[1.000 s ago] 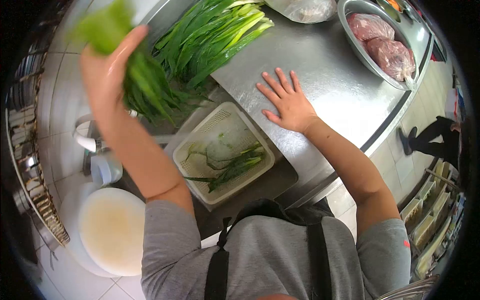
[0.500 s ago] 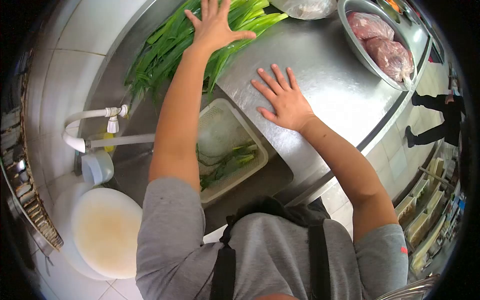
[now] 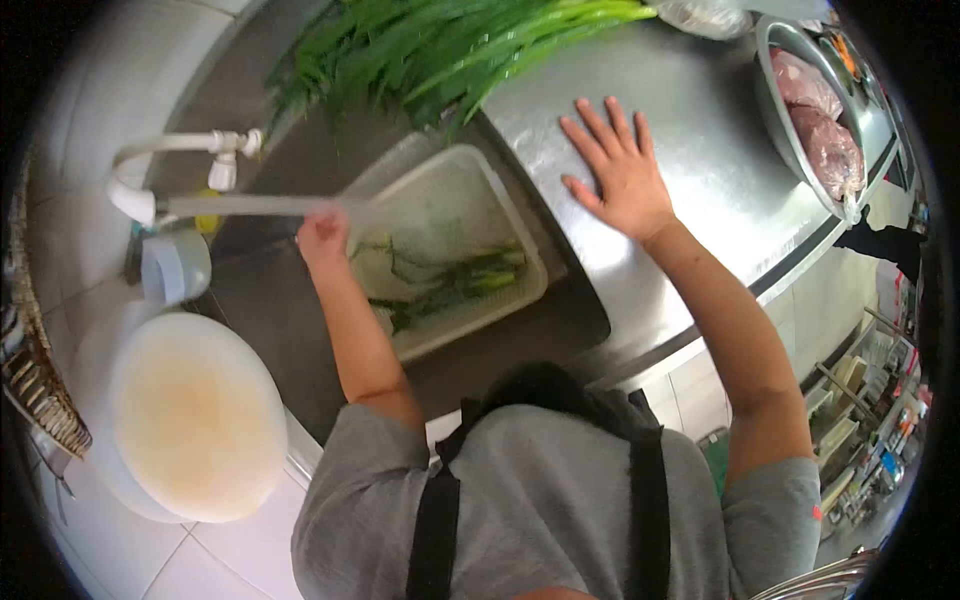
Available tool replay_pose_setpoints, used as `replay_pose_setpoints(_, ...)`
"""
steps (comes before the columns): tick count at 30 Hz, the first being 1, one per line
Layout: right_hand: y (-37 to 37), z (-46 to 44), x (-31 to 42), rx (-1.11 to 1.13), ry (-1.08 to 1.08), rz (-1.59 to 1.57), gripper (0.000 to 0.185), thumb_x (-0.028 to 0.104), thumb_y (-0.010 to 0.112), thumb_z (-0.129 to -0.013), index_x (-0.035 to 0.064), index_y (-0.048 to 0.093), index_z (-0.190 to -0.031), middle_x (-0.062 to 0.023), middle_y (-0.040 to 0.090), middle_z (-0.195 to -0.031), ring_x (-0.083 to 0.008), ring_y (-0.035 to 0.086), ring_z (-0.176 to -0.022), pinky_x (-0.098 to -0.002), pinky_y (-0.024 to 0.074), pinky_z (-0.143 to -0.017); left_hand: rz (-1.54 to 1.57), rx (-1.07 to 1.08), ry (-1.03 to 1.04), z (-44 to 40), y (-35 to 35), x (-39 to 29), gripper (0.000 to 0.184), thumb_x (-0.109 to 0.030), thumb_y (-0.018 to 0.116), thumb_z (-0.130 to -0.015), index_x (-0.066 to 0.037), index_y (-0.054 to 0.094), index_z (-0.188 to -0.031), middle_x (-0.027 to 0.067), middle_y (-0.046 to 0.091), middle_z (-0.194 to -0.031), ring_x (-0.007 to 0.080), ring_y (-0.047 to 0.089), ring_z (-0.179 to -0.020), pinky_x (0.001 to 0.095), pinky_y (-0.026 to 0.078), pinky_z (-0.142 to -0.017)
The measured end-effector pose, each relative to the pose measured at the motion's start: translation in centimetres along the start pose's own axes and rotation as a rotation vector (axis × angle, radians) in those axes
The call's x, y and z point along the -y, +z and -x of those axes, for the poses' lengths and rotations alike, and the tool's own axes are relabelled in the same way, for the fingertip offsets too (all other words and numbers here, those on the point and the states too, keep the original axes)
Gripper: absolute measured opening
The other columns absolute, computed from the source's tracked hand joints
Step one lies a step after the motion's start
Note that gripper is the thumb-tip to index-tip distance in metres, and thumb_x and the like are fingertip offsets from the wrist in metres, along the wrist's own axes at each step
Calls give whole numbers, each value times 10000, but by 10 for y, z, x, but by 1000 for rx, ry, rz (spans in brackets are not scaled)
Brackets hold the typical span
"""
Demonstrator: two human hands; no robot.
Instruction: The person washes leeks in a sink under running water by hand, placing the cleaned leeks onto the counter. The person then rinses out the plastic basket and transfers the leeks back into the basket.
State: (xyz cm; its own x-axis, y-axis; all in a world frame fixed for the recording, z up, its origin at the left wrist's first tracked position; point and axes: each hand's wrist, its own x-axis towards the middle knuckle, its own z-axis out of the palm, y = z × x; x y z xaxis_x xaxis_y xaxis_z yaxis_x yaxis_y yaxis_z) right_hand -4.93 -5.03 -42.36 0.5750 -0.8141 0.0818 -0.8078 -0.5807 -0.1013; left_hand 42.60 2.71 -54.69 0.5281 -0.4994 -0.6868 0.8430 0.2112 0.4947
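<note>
My left hand (image 3: 325, 236) is over the sink, its blurred fingers closed around the far part of the pale faucet spout (image 3: 240, 206). Just right of it, a white plastic basket (image 3: 521, 210) stands in the sink with water and some wilted green leaves (image 3: 465, 283) in it. My right hand (image 3: 630, 185) lies flat on the steel counter (image 3: 700, 130), fingers spread, holding nothing. A large bundle of long leafy greens with pale stalks (image 3: 450, 50) rests along the sink's far side, apart from both hands.
A steel bowl (image 3: 785, 135) holds bagged raw meat (image 3: 828, 140) at the counter's right. A plastic bag (image 3: 705, 16) lies beyond the greens. On the left are a plastic cup (image 3: 176, 266) and a round white lid-like disc (image 3: 198, 418). Another person's dark-clothed leg (image 3: 885, 243) shows at right.
My left hand has left the bundle of greens and come back to the faucet spout, closing there. My right hand stays flat on the counter. The view has shifted slightly.
</note>
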Motion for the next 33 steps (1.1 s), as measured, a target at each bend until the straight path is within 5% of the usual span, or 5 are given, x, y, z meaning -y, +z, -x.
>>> replay_pose_setpoints(4,14,1,3,-81,-27,57,599,461,470,-907,255,316,-1449,-52,263,-1522,-304,189,-1417,-534,107,-1141,-108,464,-471,-1,-21,45,173,113,443,-767,-29,513,-835,114,531,-820,235,506,-705,322,453,-630)
replay_pose_setpoints(8,-5,-4,15,11,-25,-21,676,446,515,-854,128,342,-1424,-182,299,-1475,-438,248,-1351,-585,166,-1095,-1336,247,-229,15,-77,131,103,-33,521,-833,-17,623,-842,125,624,-840,272,602,-745,353,496,-669)
replay_pose_setpoints(11,-3,-2,15,7,-37,-4,680,447,515,-856,125,335,-1428,-182,294,-1476,-443,250,-1347,-578,170,-1096,-2014,934,225,9,-139,167,162,-75,588,-824,-71,671,-964,110,653,-1009,307,607,-981,423,479,-856)
replay_pose_setpoints(18,-2,3,12,23,-32,-10,672,443,508,-862,126,337,-1430,-183,291,-1479,-444,249,-1348,-575,165,-1099,-2251,1172,794,53,-136,233,497,-208,678,-823,-110,503,-1277,136,567,-1230,303,508,-1177,474,381,-1016)
replay_pose_setpoints(33,1,8,11,19,-31,-5,670,445,511,-862,142,339,-1434,-176,285,-1485,-431,241,-1359,-570,159,-1104,-2326,1272,32,24,-142,200,528,-165,622,-862,-75,436,-1347,188,462,-1319,351,460,-1216,454,408,-1004)
